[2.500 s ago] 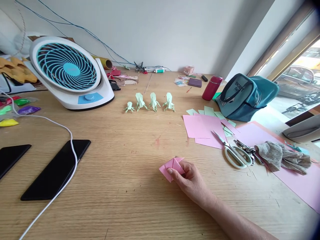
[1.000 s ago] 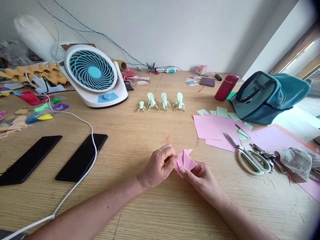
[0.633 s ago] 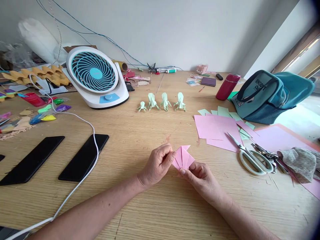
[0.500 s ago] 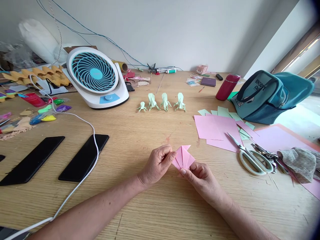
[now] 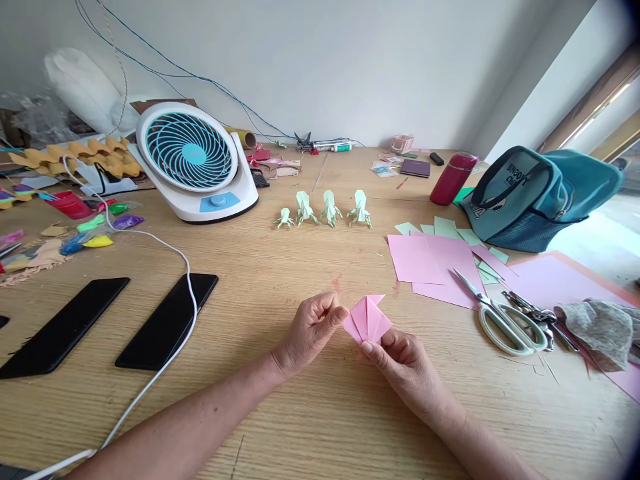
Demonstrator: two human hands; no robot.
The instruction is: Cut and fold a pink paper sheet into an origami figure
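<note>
A small folded piece of pink paper, fan-like with creases running to its lower point, is held up over the table. My right hand pinches its bottom point, thumb in front and the fingers behind. At the paper's left corner, my left hand is closed, thumb against curled fingers at the edge; the fingertips behind are hidden. A small pointed flap sticks out to the right at the paper's top. Beyond the hands, several pale green folded paper figures with legs stand in a row.
Pink sheets, green paper pieces, scissors and a grey cloth lie at right. Behind them stand a red bottle and a teal bag. A fan, black phone and white cable occupy the left.
My left thumb has slid slightly left, toward the paper's corner edge, showing more of the paper. The right hand keeps its pinch. The whole view has shifted slightly.
</note>
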